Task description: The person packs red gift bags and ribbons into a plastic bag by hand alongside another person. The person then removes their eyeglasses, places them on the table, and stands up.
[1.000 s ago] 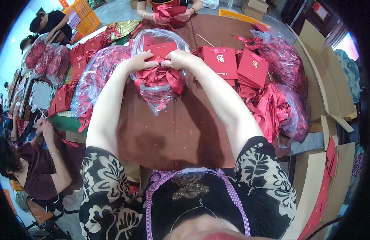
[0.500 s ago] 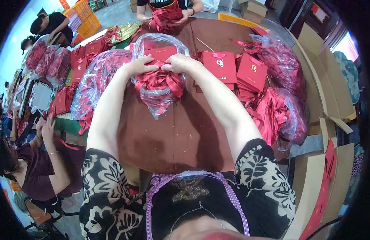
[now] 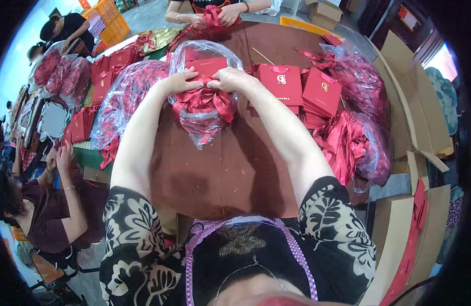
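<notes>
Our widest surface is the brown-covered table [image 3: 215, 178], spread under and in front of both hands. Well to the right of our right hand, past the table edge, stands an open cardboard box [image 3: 431, 115]. Beyond our hands, at the far edge, a co-worker [image 3: 207, 5] handles a bunch of red ribbon. Nearer than the box, also to the right, we see a plastic-wrapped bundle of red [image 3: 355, 84]; another wrapped bundle [image 3: 128, 92] lies just left of our left hand. Between and below our hands sits a clear plastic bag [image 3: 197, 125] filled with red ribbons [image 3: 207, 104], a red gift bag [image 3: 210, 65] showing at its far side. Just beside our right hand are two stacks of gold-monogrammed gift bags [image 3: 279, 92]. Our right hand [image 3: 229, 79] pinches the ribbons, thumb against finger. Our left hand [image 3: 181, 81] curves loosely, thumb turned toward the right one at the ribbons; we cannot tell whether it grips. A thin stick [image 3: 262, 55] lies beyond the right hand, above the stacks.
</notes>
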Available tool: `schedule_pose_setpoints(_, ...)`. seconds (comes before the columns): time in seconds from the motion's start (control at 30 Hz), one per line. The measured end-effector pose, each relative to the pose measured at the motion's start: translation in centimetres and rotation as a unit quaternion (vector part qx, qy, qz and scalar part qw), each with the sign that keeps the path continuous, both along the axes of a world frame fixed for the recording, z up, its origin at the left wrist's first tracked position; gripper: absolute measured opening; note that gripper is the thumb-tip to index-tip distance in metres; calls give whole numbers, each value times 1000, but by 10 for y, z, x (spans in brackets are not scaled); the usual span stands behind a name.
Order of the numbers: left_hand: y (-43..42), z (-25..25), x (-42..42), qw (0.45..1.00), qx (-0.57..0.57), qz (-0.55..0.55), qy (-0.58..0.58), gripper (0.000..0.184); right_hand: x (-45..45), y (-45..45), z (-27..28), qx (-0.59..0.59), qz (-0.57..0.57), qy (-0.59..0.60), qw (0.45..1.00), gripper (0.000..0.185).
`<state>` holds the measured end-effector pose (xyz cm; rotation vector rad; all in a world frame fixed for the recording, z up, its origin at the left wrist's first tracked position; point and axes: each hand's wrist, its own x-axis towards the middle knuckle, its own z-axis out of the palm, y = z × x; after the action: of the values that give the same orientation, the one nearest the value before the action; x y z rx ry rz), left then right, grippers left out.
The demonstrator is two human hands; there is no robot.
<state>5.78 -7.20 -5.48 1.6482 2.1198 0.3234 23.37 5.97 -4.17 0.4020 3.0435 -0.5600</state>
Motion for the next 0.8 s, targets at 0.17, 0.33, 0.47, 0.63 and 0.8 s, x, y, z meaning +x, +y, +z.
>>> schedule_pose_setpoints(0.17,-1,1,3,1000,-2,4,1,75,-4,5,-9,11,5,4,1000,42)
schedule_pose_setpoints(0.33,1,-1,-2,1000,0,-1,-1,77,-4,4,-7,19,7,3,1000,43)
schedule_pose_setpoints(0.47,2,-2,-3,1000,-9,0,12,77,-4,3,-4,16,4,-6,1000,43)
schedule_pose_setpoints(0.63,0,1,1,1000,-6,0,15,77,-4,3,-7,26,5,-6,1000,44)
schedule_pose_setpoints(0.8,-1,2,1,1000,-6,-2,10,77,-2,2,-4,40,14,-7,999,47)
